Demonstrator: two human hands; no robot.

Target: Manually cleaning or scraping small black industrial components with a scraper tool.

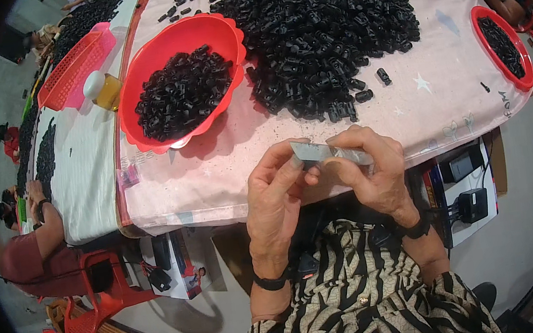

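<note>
My right hand (374, 169) is closed round the grey, wrapped-looking handle of a short knife (311, 152). Its flat, slant-ended metal blade points left, toward my other hand. My left hand (276, 185) is closed in a pinch, thumb and fingers right at the blade. Whatever sits between those fingers is hidden behind the blade; only something dark shows there. Both hands are over the table's near edge. Beyond them lies a big heap of small black plastic pieces (323, 31). A red scalloped bowl (131, 110) with more black pieces stands left of the heap.
The pink cloth-covered table (202, 188) carries a red oval tray (523, 77) at right. A yellow jar (110, 93) and pink basket (69, 70) stand at left. Other people work at both sides; one person's hand (35, 191) rests by black pieces. A red chair (106, 302) stands lower left.
</note>
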